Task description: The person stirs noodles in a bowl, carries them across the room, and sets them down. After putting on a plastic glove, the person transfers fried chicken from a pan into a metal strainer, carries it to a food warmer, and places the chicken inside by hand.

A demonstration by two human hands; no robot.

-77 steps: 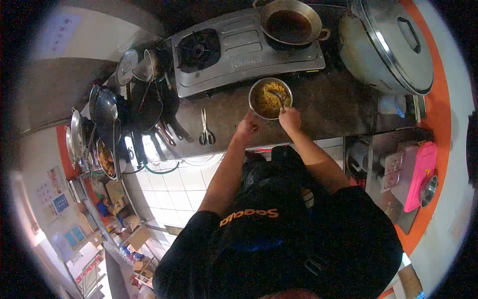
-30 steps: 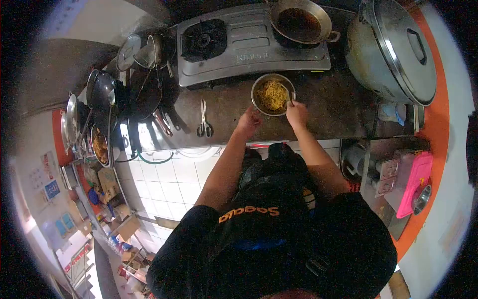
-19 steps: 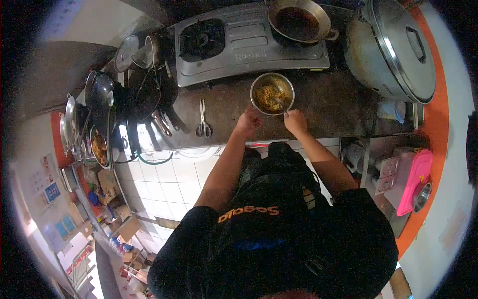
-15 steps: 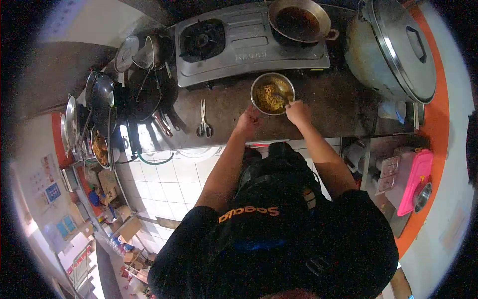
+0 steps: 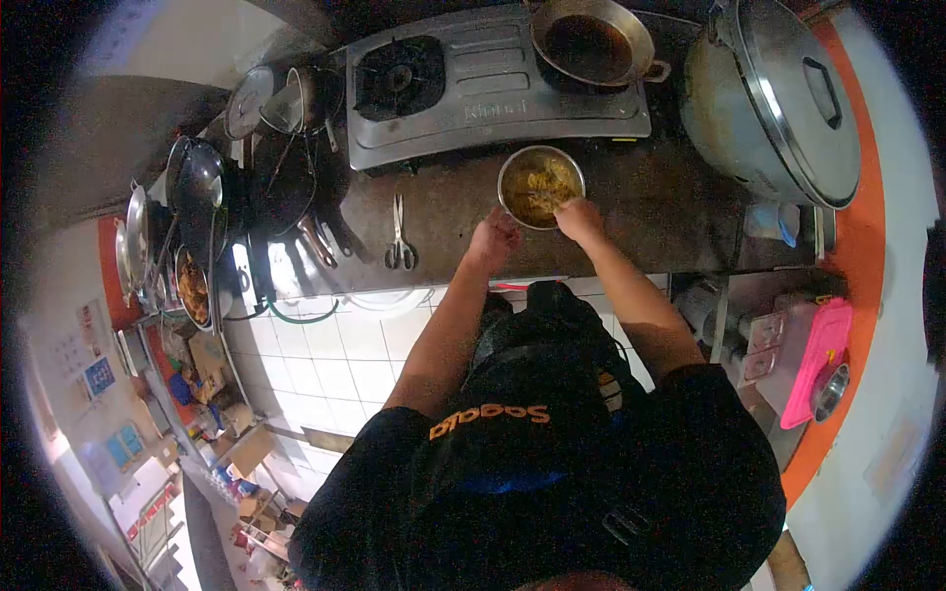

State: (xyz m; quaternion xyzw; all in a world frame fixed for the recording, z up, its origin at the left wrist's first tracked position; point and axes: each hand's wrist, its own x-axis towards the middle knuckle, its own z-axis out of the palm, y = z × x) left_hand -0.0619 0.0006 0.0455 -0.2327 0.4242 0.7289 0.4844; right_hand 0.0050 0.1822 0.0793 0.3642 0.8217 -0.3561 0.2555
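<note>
A round metal bowl [image 5: 512, 173] of yellow noodles stands on the dark counter [image 5: 650, 212] just in front of the gas stove [image 5: 493, 89]. My right hand [image 5: 576, 217] is at the bowl's near right rim, closed on a spoon that reaches into the noodles; the spoon itself is mostly hidden by the hand. My left hand [image 5: 495, 236] rests on the counter against the bowl's near left side, fingers curled, holding nothing that I can see.
A pan [image 5: 591, 41] of dark liquid sits on the stove's right burner. A big lidded pot [image 5: 774, 98] stands at the right. Scissors [image 5: 397, 231] lie left of the bowl. Pans and lids [image 5: 266, 167] crowd the far left. A pink box [image 5: 813, 360] sits lower right.
My right hand has kept moving the spoon around in the bowl and now sits lower over its near rim. The left hand has stayed beside the bowl.
</note>
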